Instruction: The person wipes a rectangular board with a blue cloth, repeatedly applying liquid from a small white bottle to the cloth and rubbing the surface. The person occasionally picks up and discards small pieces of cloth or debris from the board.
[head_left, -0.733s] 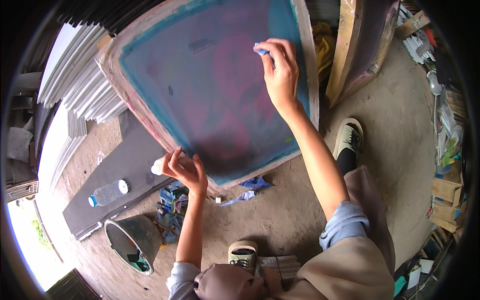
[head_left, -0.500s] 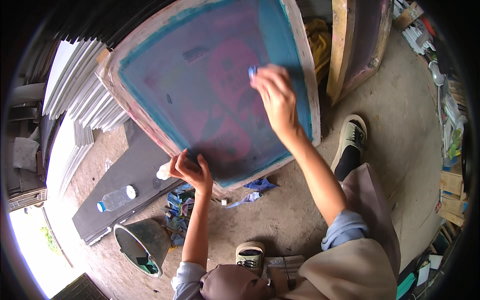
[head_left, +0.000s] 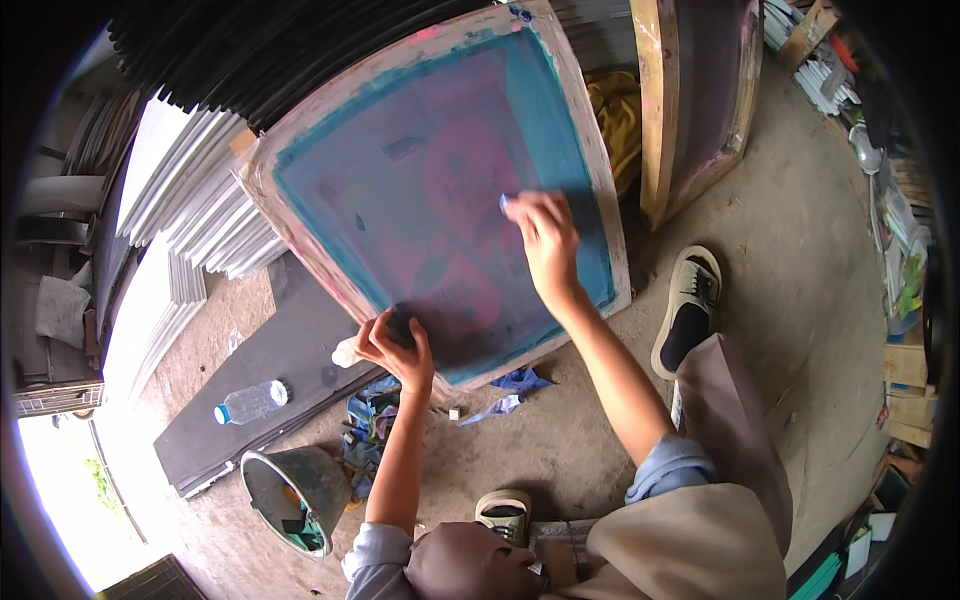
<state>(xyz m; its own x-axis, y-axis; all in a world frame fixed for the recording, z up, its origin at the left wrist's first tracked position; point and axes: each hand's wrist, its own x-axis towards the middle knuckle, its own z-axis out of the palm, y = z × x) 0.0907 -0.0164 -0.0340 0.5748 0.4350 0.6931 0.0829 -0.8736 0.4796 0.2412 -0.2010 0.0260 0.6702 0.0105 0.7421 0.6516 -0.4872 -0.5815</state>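
Observation:
A screen-printing frame (head_left: 265, 180) leans in front of me, its mesh blue-purple with pink rounded shapes and a teal border. My right hand (head_left: 545, 235), slightly blurred, is closed over the right part of the mesh. Between its fingertips shows a small blue bit of cloth (head_left: 504, 203), mostly hidden. At the frame's lower left edge is my left hand (head_left: 395, 352), its fingers curled and the thumb toward the mesh. A white bottle-like piece (head_left: 345, 352) sticks out from under those fingers; its other end is hidden.
On a dark board (head_left: 220, 450) lies a clear plastic bottle (head_left: 255, 402). A bucket (head_left: 325, 485) and cloth scraps (head_left: 365, 440) are nearby. White sheets (head_left: 215, 205) are stacked left; another wooden frame (head_left: 655, 110) leans right. My shoes (head_left: 690, 300) stand on the floor.
My right hand with the blue cloth has moved down the mesh. The whole view has shifted, showing more of the frame's top edge. My left hand stays at the frame's edge.

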